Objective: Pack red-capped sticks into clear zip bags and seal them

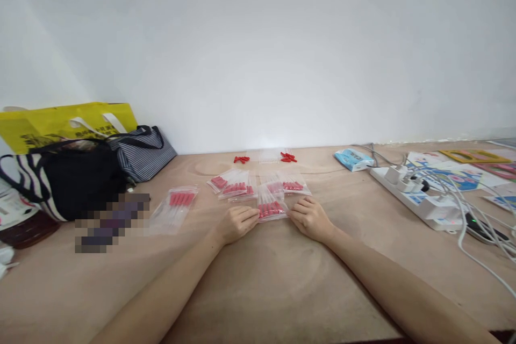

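A clear zip bag [271,209] with several red-ended sticks in it lies between my hands. My left hand [237,223] pinches its left lower corner, fingers closed. On the opposite corner, my right hand [312,219] is closed in a pinch too. Just beyond lie more filled bags: an overlapping group [234,184] to the left and another bag [293,185] to the right. Further left a separate filled bag [181,200] rests flat. Small loose piles of red pieces sit near the wall, one at left [241,159] and one at right [288,157].
At left stand a yellow bag [100,115], a black bag [80,174] and a striped bag [141,153]. To the right are a blue tissue pack [353,159], a white power strip [403,196] with tangled cables, and colourful printed sheets [463,174]. A white wall closes the table's back.
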`<state>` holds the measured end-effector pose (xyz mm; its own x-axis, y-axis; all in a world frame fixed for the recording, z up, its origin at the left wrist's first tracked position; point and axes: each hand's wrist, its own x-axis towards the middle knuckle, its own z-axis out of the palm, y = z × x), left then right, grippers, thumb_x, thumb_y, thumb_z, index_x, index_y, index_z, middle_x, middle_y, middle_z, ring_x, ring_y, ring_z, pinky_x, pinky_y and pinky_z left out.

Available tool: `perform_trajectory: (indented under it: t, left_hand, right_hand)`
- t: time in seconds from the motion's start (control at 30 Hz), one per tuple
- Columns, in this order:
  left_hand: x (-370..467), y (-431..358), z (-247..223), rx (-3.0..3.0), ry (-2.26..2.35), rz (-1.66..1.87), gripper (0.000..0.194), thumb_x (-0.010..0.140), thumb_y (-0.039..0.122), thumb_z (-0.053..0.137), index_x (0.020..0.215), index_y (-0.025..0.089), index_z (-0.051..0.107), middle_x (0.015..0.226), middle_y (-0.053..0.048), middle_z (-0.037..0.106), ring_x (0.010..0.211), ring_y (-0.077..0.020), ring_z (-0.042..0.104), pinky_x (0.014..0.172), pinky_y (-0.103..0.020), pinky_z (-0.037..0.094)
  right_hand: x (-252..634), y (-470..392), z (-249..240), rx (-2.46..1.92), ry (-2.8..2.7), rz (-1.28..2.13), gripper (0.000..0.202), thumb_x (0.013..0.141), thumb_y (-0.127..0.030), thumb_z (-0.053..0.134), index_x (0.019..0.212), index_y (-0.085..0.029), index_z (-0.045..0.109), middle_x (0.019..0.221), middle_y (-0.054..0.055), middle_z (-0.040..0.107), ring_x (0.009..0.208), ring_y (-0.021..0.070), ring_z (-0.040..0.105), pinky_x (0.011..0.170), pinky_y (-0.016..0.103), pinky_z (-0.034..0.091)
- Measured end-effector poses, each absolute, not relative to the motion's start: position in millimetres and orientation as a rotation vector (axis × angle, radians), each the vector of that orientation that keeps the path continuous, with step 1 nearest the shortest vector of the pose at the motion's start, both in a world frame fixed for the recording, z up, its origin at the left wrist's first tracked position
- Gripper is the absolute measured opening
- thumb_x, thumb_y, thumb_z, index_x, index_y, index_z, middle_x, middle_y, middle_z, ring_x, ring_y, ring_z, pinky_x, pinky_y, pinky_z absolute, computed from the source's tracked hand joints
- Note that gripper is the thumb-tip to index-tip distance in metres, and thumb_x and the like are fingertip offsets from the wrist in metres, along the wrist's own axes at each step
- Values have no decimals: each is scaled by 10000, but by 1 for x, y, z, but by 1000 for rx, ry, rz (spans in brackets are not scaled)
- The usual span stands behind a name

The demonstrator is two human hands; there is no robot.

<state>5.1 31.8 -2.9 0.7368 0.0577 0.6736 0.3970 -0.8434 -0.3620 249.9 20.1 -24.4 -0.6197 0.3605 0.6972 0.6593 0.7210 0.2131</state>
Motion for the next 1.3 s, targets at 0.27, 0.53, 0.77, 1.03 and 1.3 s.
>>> perform_trajectory:
  t: [0.27,0.53,0.77,1.03,1.3]
  left_hand:
    - [7,31,-3,-2453,-265,-963,132,811,75,476,819,130,595,784,-34,689,667,-126,639,597,-236,543]
    - [9,27,0,-2432,-309,-1021,125,806,71,481,799,132,590,769,-36,688,645,-121,641,594,-234,541]
    - [12,24,3,-2434,-330,-1047,135,808,65,466,801,133,583,742,-35,686,625,-118,636,585,-234,537]
    - [15,25,2,-2435,-338,-1024,145,819,92,461,781,148,589,742,-23,682,636,-115,635,592,-226,531]
    - [13,24,1,-2455,-380,-985,148,805,72,463,784,142,592,756,-35,681,635,-118,633,582,-224,526]
  right_hand:
    - [245,16,-23,-776,-2217,-598,176,799,-169,483,659,-178,589,615,8,550,636,128,420,638,285,284]
    - [229,14,-15,-635,-2196,-779,180,804,-124,481,663,-166,586,598,4,554,619,120,403,619,287,272]
    - [230,14,-16,-698,-2189,-794,221,801,-117,462,603,-168,548,553,-5,518,595,113,392,597,300,240]
    - [208,18,-16,-618,-2158,-790,139,810,-140,483,710,-161,577,613,-4,547,657,117,432,624,296,263]
    - [195,21,-15,-504,-2192,-871,235,827,-94,421,638,-151,549,589,4,512,643,123,437,588,296,251]
